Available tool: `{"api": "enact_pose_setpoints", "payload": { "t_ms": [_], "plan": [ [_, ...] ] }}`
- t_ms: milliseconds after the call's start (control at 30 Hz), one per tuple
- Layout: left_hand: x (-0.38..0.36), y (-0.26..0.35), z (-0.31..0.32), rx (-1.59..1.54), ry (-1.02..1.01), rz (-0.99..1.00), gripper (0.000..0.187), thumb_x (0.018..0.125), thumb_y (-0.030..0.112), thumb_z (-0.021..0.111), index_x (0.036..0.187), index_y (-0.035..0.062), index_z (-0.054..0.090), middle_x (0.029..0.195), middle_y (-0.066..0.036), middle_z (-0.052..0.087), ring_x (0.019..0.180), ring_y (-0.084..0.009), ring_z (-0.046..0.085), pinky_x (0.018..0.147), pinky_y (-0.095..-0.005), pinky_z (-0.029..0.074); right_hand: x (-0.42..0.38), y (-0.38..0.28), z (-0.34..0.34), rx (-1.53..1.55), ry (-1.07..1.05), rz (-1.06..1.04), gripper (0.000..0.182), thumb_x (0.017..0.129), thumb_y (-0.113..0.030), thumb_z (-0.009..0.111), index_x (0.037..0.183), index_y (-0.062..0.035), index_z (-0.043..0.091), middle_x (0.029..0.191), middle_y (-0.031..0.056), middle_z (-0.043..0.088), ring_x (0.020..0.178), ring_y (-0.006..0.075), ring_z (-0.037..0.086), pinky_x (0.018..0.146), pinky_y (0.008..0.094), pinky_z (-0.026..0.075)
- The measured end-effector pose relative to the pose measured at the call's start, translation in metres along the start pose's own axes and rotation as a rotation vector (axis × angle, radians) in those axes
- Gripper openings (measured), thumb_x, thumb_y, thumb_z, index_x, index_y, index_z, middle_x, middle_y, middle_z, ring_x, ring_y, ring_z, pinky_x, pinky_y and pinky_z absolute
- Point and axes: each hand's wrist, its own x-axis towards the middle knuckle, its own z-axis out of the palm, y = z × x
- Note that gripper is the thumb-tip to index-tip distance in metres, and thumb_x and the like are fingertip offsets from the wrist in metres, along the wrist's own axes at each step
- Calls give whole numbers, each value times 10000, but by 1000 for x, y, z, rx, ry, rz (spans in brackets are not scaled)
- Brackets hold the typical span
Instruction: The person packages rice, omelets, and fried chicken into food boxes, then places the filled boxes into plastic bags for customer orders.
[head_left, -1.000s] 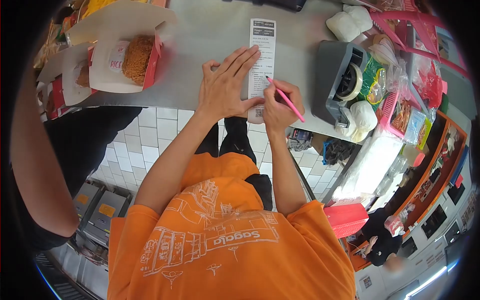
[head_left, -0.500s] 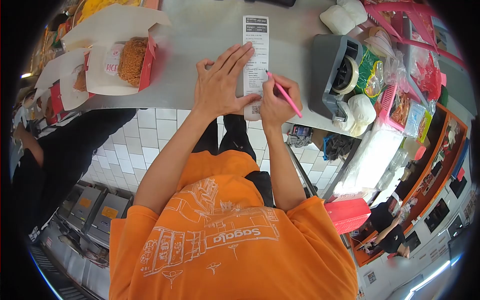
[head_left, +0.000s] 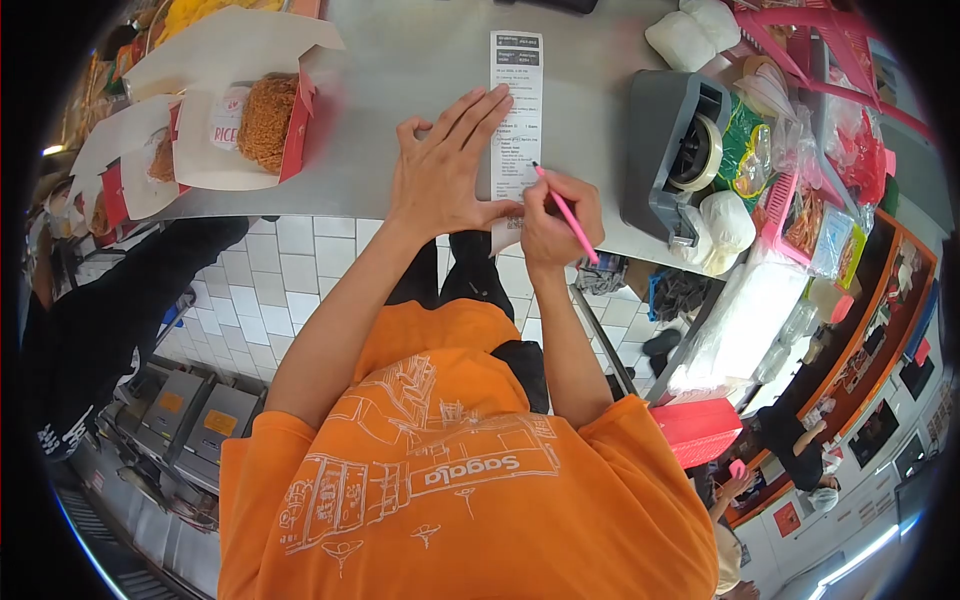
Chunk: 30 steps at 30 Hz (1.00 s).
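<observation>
A long printed receipt (head_left: 516, 120) lies on the steel counter (head_left: 400, 50), its lower end at the near edge. My left hand (head_left: 450, 165) rests flat with fingers spread, touching the receipt's left side and lower part. In my right hand (head_left: 560, 220) is a pink pen (head_left: 568, 215), its dark tip on or just above the lower printed lines. To the left, an open box (head_left: 230, 125) holds a piece of fried chicken (head_left: 268, 124) and a wrapped packet marked RICE.
A grey tape dispenser (head_left: 665, 150) stands right of my hands, beside white bundles (head_left: 725, 225) and pink baskets (head_left: 780, 210). More food boxes (head_left: 140, 165) are at the left. Another person's dark-clothed leg (head_left: 140, 290) shows at left; other people are at far right.
The pen tip and my right hand have moved slightly down the receipt. My left hand stays flat. The person at left has shifted, and another person has appeared at lower right.
</observation>
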Motion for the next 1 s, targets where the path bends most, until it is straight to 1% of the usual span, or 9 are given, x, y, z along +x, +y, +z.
{"api": "enact_pose_setpoints", "payload": {
  "t_ms": [33, 167, 267, 467, 567, 667, 767, 867, 1000],
  "plan": [
    [0, 0, 0, -3, 2, -2, 1006, 631, 534, 772, 1511, 199, 420, 1570, 73, 416, 1417, -97, 393, 982, -463, 305, 1, 0, 1, -5, 38, 46, 194, 682, 51, 756, 829, -56, 689, 794, 77, 701, 662, 218, 678, 597, 292, 550],
    [-1, -1, 2, -8, 12, -5, 1023, 583, 442, 783, 1509, 198, 423, 1573, 73, 423, 1412, -106, 417, 962, -430, 284, -2, -2, 7, 46, -90, -153, 208, 672, 56, 748, 840, -55, 695, 822, 84, 718, 691, 228, 693, 618, 296, 560],
    [1, 0, 2, -16, 22, 1, 1031, 572, 437, 785, 1507, 196, 424, 1571, 74, 425, 1410, -105, 420, 957, -431, 287, -2, -2, 6, 42, -65, -85, 220, 669, 60, 744, 851, -54, 696, 820, 85, 716, 691, 236, 693, 619, 299, 562],
    [0, 0, 3, -8, 18, 6, 1043, 567, 446, 788, 1509, 194, 420, 1572, 74, 424, 1410, -106, 420, 950, -431, 293, -1, 0, 9, -6, -36, -121, 222, 672, 64, 743, 852, -58, 696, 812, 88, 709, 702, 246, 692, 621, 306, 564],
    [1, 1, 1, 3, 8, -1, 1044, 567, 448, 787, 1511, 196, 419, 1576, 72, 420, 1412, -105, 417, 951, -429, 291, -5, -1, 5, -17, 2, 22, 216, 674, 65, 742, 842, -58, 686, 818, 92, 709, 713, 248, 695, 630, 314, 566],
    [0, 1, 0, 1, -5, -8, 1040, 570, 436, 784, 1514, 198, 417, 1581, 71, 415, 1414, -104, 413, 955, -427, 289, 2, -4, 10, 6, -39, -117, 217, 670, 63, 748, 837, -57, 677, 818, 97, 709, 711, 244, 695, 622, 307, 564],
    [3, 2, -2, -6, 4, -4, 1034, 580, 456, 781, 1514, 197, 418, 1581, 70, 411, 1416, -106, 408, 964, -439, 292, -1, 0, 5, -7, 35, 77, 218, 667, 58, 755, 834, -55, 671, 814, 100, 712, 713, 239, 696, 622, 300, 563],
    [0, 0, 0, 21, -15, -9, 1026, 600, 518, 779, 1506, 191, 425, 1576, 70, 411, 1416, -111, 403, 974, -463, 304, -3, -1, 6, 81, -119, -155, 221, 666, 56, 755, 841, -51, 673, 808, 94, 712, 703, 234, 690, 609, 301, 559],
    [1, 2, 0, 14, -6, -2, 1023, 605, 518, 776, 1507, 189, 424, 1575, 68, 414, 1418, -111, 403, 972, -463, 305, 0, -1, 5, -46, 51, -65, 189, 681, 59, 757, 821, -53, 696, 773, 86, 705, 631, 204, 661, 581, 284, 533]
  ]
}}
